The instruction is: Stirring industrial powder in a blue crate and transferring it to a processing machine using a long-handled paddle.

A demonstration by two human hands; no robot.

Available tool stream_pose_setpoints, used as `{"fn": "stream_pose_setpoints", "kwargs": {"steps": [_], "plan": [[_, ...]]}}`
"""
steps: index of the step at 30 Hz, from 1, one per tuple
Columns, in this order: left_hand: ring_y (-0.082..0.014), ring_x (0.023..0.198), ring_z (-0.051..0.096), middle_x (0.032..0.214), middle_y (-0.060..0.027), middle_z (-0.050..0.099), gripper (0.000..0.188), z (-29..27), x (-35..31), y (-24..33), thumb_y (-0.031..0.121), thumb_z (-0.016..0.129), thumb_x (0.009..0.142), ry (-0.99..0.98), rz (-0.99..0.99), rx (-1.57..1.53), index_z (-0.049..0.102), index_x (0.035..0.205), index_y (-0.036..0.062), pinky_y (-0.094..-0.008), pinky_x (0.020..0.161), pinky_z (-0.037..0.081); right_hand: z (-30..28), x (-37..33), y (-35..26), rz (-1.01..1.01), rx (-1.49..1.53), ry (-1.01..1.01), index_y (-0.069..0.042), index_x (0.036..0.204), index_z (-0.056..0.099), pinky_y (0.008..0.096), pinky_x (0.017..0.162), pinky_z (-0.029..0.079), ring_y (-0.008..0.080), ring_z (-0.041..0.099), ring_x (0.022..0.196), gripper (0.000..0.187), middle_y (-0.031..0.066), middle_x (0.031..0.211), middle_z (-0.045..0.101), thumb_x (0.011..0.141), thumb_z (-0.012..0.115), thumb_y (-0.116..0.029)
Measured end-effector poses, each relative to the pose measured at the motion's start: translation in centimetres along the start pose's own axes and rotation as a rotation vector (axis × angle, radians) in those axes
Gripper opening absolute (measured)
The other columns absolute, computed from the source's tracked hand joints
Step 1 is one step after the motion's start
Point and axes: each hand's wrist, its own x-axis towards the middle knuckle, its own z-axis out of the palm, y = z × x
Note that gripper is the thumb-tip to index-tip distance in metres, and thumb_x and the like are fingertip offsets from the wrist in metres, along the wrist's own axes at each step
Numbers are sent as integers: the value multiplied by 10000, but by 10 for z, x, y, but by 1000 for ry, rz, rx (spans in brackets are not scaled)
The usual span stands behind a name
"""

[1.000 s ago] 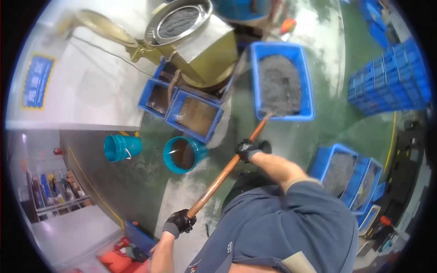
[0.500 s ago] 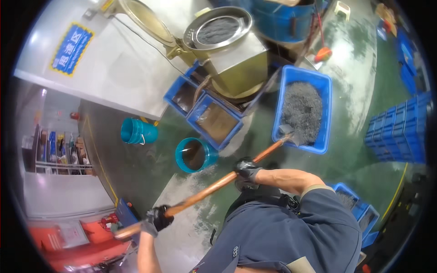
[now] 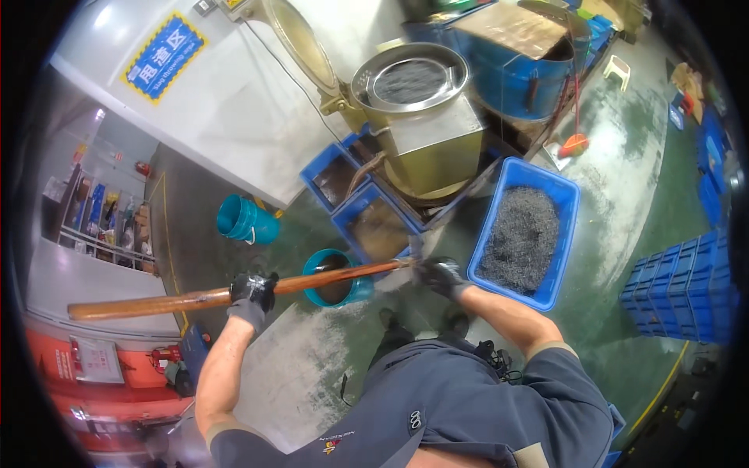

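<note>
Across in front of me lies a long wooden-handled tool (image 3: pixel 335 276), nearly level, its bare end pointing left. My left hand (image 3: pixel 254 293), in a dark glove, is closed round the shaft. At the other end, my gloved right hand (image 3: pixel 441 278) is closed at the tool's metal head (image 3: pixel 415 248); the hand partly hides this head, so its exact shape is unclear. Right of that hand is a blue bin (image 3: pixel 568 234) with grey metal shavings (image 3: pixel 521 238). Below the shaft stands a teal bucket (image 3: pixel 360 290) holding something dark, partly covered by the shaft.
A metal machine (image 3: pixel 434 152) with a raised round lid (image 3: pixel 300 39) holds shavings in its basin. Blue tubs (image 3: pixel 337 222) with brownish contents stand at its base. Another teal bucket (image 3: pixel 248 221) is at left, stacked blue crates (image 3: pixel 679 288) at right, a large blue drum (image 3: pixel 521 84) behind.
The tool's head has come out of the shavings in the blue bin and moved left. The shaft has swung from slanted to nearly level. My right hand now grips by the head.
</note>
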Motion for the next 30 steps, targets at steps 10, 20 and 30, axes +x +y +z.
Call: {"fn": "stream_pose_setpoints", "kwargs": {"steps": [10,20,30], "plan": [[-287,944,683,970,-98,713,208,17,170,-60,144,568,860,-28,75,82,710,1008,177,-431,818,520,-25,-84,98,1095,-665,-40,-124,1024,717,468,877,497,393,649,967,342,186,1045,685,857,534,-359],[-282,970,689,1033,-100,714,196,88,408,-86,173,596,873,46,401,113,718,1025,150,-461,809,525,-42,176,78,341,-967,453,-51,1319,522,498,911,462,412,589,1047,472,245,1145,621,909,600,-270],[-269,959,680,953,-17,735,198,229,599,-61,217,613,840,139,580,314,760,968,185,-515,788,505,-67,490,143,-32,-1357,-178,-63,1199,590,493,759,497,373,628,888,358,199,997,643,936,545,-302]]}}
